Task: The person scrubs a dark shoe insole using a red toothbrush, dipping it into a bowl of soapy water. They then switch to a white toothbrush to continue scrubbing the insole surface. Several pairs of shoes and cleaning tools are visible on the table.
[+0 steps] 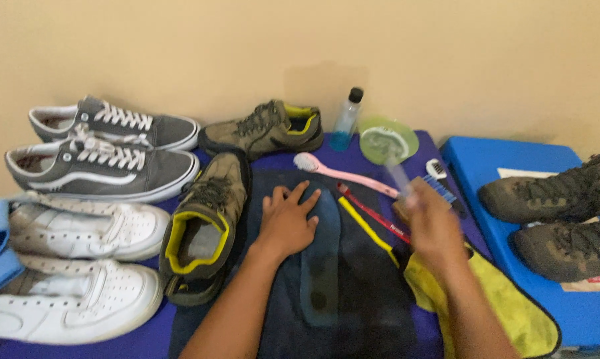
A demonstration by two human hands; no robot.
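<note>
We press our left hand (288,223) flat, fingers spread, on the dark insole (320,259) lying on the navy cloth (360,292); our blurred right hand (431,226) grips a brush (427,193). Beyond, a green dish (387,139), a bottle (347,119), a beige wall (300,46)

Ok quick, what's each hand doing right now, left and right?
Left hand: open, flat on the dark insole.
Right hand: blurred, closed around a thin pale object; its kind cannot be told.

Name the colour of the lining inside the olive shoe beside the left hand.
Bright yellow lining, seen best in the head view, the only one.
</note>
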